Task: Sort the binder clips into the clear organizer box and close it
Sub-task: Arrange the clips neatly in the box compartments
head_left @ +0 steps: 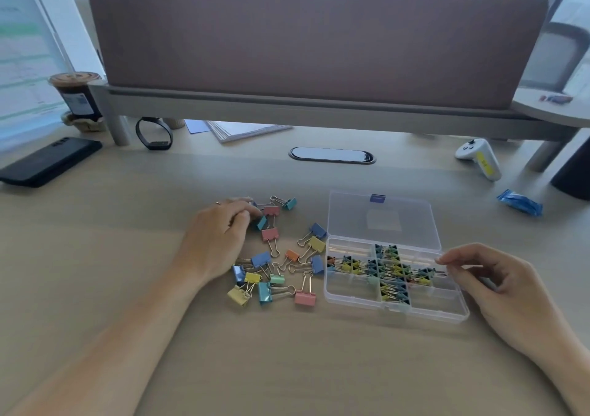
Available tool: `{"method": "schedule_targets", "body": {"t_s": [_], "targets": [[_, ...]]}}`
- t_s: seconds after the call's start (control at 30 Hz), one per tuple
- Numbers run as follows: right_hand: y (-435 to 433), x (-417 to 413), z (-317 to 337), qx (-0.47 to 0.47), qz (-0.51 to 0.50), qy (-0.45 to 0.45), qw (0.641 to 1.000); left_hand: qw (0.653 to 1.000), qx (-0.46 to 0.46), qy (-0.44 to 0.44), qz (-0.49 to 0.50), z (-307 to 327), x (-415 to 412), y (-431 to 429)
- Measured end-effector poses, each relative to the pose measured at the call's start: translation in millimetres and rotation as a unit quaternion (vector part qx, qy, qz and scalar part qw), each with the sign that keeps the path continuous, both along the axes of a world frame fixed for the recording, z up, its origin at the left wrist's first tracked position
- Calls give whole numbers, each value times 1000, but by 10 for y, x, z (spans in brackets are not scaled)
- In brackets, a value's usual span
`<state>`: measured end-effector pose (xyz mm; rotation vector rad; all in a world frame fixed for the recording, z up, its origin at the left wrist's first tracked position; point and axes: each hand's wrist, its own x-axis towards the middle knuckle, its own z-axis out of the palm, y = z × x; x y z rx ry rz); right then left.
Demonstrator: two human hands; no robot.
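The box sat open on the desk, right of centre, its lid folded flat behind it. The base was split into compartments. Small clips, mostly yellow and dark teal, filled the middle row from side to side, and also the centre compartments of the back and front rows, making a cross.

Just left of the box lay a loose heap of larger clips in pink, blue, yellow, teal, green and orange, some touching or overlapping.

The left hand rested at the far left of the heap, its fingers curled down and pinching a teal clip that was on the desk. The right hand was at the box's right side, fingers loosely bent, with thumb and forefinger tips at the rim near the hinge. Whether they gripped the rim could not be told.

Further back were a phone, a cup, a white controller and a blue packet.
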<state>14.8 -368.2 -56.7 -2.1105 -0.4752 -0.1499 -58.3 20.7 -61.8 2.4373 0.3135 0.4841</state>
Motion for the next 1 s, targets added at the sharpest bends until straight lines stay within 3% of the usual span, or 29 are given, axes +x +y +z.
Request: {"method": "schedule_targets", "body": {"t_s": [0.17,0.27,0.43,0.63,0.77,0.87,1.0], "targets": [[8,-5,23,-3,-4,1,1000,983,-159,-94,-3,79,-109,33],[11,-12,29,-3,0,2,1000,973,-190,-109,-66,132,-290,4],[6,-13,41,-7,2,2,1000,967,-181,-43,-171,141,-401,-77],[9,-18,53,-11,5,0,1000,980,-109,-18,-164,158,-439,-72],[5,-15,45,-11,6,-4,1000,979,-29,55,-194,232,-484,40],[-5,-1,22,-10,3,-7,1000,971,-6,108,-211,228,-500,119],[-23,5,2,-9,5,-6,1000,970,13,114,-215,214,-487,52]]}}
